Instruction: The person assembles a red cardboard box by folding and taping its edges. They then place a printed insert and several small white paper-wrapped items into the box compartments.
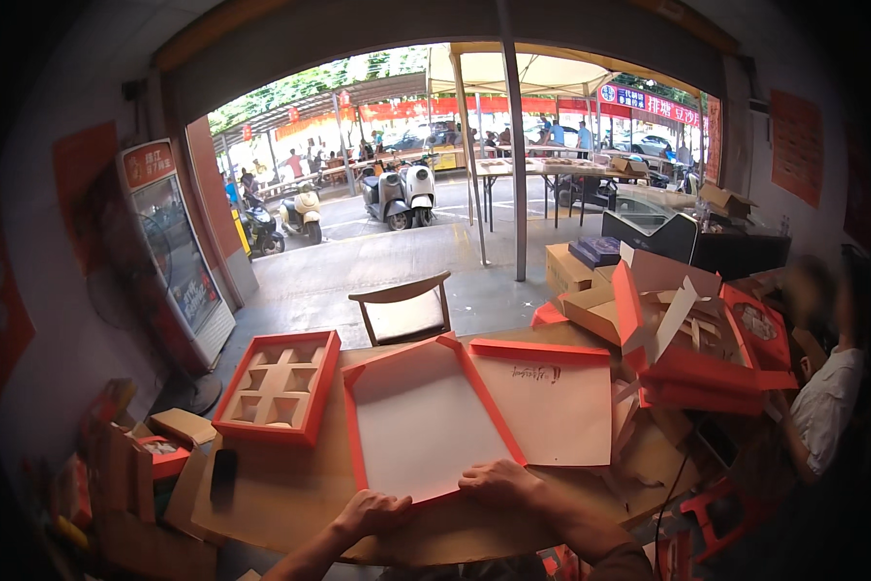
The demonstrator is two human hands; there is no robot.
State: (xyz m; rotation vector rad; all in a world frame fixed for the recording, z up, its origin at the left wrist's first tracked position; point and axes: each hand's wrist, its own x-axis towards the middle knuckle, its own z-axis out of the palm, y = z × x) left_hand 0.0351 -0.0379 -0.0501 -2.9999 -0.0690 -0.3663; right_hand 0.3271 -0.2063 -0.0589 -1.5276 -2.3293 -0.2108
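Left hand (377, 511) is closing its fingers on the near rim of a shallow red box (421, 421), toward the left corner; right hand (498, 481) is gripping the same rim further right, fingers curled over. Box is lying on the brown table (285, 513), white inside facing up. A six-compartment red tray (279, 387) is sitting to its left, a pale red-edged panel (557, 416) lying to its right.

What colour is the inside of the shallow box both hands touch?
The shallow box: whitish grey, in the head view.
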